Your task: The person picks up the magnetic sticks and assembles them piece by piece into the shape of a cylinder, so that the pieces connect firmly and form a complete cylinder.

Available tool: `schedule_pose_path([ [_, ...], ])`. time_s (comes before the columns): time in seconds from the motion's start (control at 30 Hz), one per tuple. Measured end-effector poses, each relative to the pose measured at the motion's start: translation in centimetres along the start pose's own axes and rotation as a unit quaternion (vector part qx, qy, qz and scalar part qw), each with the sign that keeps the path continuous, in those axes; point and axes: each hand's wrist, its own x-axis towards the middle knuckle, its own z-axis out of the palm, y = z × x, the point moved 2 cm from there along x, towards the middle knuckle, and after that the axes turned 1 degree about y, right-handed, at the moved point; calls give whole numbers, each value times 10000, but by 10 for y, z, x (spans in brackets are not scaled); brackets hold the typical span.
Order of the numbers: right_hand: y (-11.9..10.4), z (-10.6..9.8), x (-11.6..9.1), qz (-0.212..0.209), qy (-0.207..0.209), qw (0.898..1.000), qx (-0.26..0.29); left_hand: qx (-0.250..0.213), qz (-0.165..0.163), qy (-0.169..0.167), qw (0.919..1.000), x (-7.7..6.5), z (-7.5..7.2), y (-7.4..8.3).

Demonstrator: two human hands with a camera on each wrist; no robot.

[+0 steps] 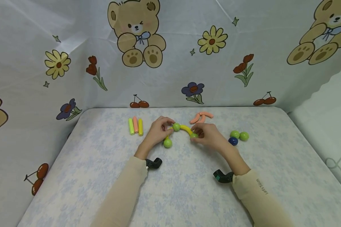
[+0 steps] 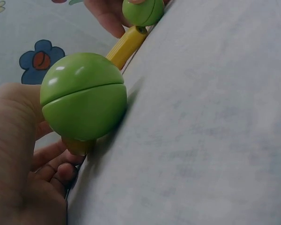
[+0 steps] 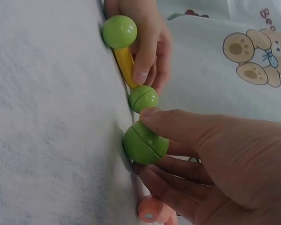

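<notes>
Three green balls joined by two yellow sticks form a bent chain on the table between the hands. My left hand point(image 1: 158, 130) grips the left yellow stick point(image 3: 125, 65), thumb and fingers around it close to the middle ball point(image 1: 176, 126). Toward me, at that stick's other end, sits the left end ball point(image 1: 168, 143), large in the left wrist view. My right hand point(image 1: 208, 135) pinches the right end ball point(image 3: 145, 144) between thumb and fingers. The curved yellow stick point(image 1: 186, 129) runs from this ball to the middle one.
Straight green, pink and yellow sticks point(image 1: 135, 125) lie side by side left of the hands. Several curved pink sticks point(image 1: 201, 117) are grouped behind the right hand. Two loose green balls point(image 1: 244, 136) and a dark blue ball point(image 1: 233, 141) rest to the right. A patterned cloth point(image 1: 170, 75) hangs behind the table.
</notes>
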Motion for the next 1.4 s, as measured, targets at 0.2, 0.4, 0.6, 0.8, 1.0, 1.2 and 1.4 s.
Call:
schedule_pose_path([
  [0.2, -3, 5, 0, 22, 34, 10000, -70, 41, 44, -59, 10000, 0, 0, 1],
  [0.4, -6, 9, 0, -24, -16, 10000, 22, -40, 147, -233, 9996, 0, 1, 2],
  [0.6, -7, 11, 0, 10, -53, 9999, 137, -93, 144, -356, 9992, 0, 1, 1],
  [0.8, -3, 14, 1, 150, -100, 9991, 376, -119, 105, -316, 9994, 0, 2, 1],
  [1.0, -4, 14, 0, 159, -103, 9981, 581, -80, 89, -257, 9996, 0, 1, 3],
  [1.2, -6, 12, -1, 68, 189, 9981, 579, -31, 92, -203, 9997, 1, 2, 4],
  [1.4, 2, 7, -1, 280, 1361, 9903, 25, 49, 119, -153, 9998, 0, 2, 2],
])
